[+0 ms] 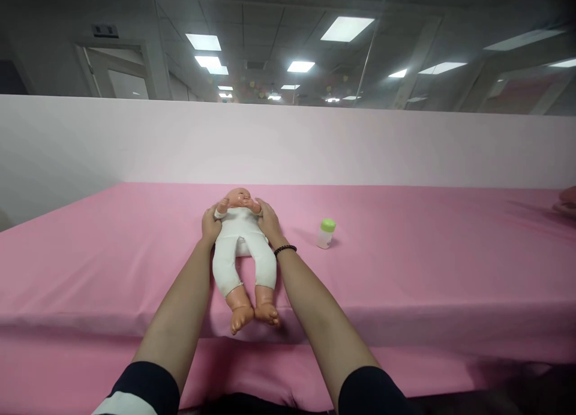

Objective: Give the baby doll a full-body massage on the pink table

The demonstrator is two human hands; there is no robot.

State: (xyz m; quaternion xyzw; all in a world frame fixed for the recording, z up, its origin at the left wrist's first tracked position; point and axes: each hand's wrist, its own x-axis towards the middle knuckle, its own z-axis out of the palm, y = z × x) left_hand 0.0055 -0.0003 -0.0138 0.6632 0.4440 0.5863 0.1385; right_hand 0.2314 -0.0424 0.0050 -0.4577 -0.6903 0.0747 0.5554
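Baby doll (pixel 240 247), left and right hands' fingers (pixel 211 216) closed on shoulders, feet (pixel 254 316) near table edge (pixel 360 310)

A pale pink partition wall (pixel 288 145) runs behind the pink-draped table (pixel 427 253), beneath a door (pixel 117 73) at upper left and recessed ceiling light panels (pixel 346 29) along the top of the frame.
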